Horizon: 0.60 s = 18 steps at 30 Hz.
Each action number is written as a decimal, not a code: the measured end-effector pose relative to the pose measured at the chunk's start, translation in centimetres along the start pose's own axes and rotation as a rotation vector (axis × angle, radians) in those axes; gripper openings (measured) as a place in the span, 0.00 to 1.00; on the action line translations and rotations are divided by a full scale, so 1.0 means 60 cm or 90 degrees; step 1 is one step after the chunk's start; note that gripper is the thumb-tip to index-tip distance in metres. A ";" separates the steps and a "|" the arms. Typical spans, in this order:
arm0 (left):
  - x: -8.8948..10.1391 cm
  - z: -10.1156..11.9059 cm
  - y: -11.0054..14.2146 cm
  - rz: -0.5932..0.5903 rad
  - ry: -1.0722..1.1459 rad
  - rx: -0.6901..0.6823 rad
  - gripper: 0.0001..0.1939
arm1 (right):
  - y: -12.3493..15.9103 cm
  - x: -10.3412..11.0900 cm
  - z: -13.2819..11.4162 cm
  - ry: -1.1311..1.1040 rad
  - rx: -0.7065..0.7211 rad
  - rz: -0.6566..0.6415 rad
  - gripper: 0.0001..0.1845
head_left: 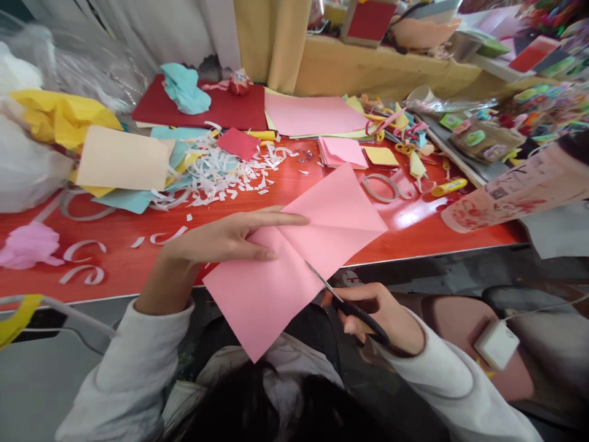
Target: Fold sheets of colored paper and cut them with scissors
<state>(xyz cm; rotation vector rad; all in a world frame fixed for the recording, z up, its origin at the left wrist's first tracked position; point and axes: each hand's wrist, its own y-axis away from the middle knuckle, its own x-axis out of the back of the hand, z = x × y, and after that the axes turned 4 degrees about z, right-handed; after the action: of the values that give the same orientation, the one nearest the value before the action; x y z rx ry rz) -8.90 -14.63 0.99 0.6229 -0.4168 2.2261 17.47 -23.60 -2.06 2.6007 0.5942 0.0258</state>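
Note:
A creased sheet of pink paper (262, 301) hangs partly over the front edge of the red table. My left hand (234, 236) grips its left side, with the thumb and a stretched forefinger lying on the paper. In my right hand (380, 313) is a pair of black-handled scissors (338, 298), fingers wrapped round the handles. The blades reach into the paper from its lower right edge, and their tip lies near the middle creases. Part of the handles is hidden by my fingers.
White paper scraps (225, 172) lie behind my left hand. Pink note squares (341, 151), a yellow stack (380, 156) and a tape ring (381, 188) sit beyond the sheet. A pink tumbler (510, 190) leans at the right; a yellow marker (450, 188) lies beside it.

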 end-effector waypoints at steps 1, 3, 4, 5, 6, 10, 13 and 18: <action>0.000 -0.001 0.000 0.000 -0.002 0.000 0.27 | 0.000 0.000 0.001 -0.003 -0.007 0.007 0.26; 0.000 -0.002 0.000 -0.002 -0.006 -0.002 0.27 | 0.001 0.000 0.000 -0.006 -0.017 0.012 0.26; 0.000 -0.002 0.000 -0.005 -0.006 -0.003 0.27 | 0.001 -0.001 -0.001 -0.005 -0.016 0.010 0.26; -0.001 -0.002 0.000 -0.008 -0.003 -0.005 0.27 | 0.000 -0.001 -0.002 -0.005 -0.010 0.002 0.26; -0.002 -0.001 0.000 -0.012 0.000 -0.006 0.28 | -0.002 -0.002 -0.002 -0.008 -0.002 -0.006 0.26; -0.006 0.001 -0.001 -0.021 0.012 -0.006 0.28 | -0.010 -0.003 0.003 -0.037 0.025 -0.021 0.29; -0.006 0.002 0.000 -0.019 0.015 -0.010 0.28 | -0.015 0.000 0.012 -0.059 0.023 -0.009 0.39; -0.007 0.000 0.000 -0.039 0.014 -0.015 0.28 | -0.021 0.001 0.021 -0.107 0.024 -0.039 0.46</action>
<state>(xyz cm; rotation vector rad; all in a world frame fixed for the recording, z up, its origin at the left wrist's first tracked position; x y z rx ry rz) -8.65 -14.91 0.76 0.5901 -0.4069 2.1649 17.18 -23.10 -3.73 2.5864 0.6179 -0.2242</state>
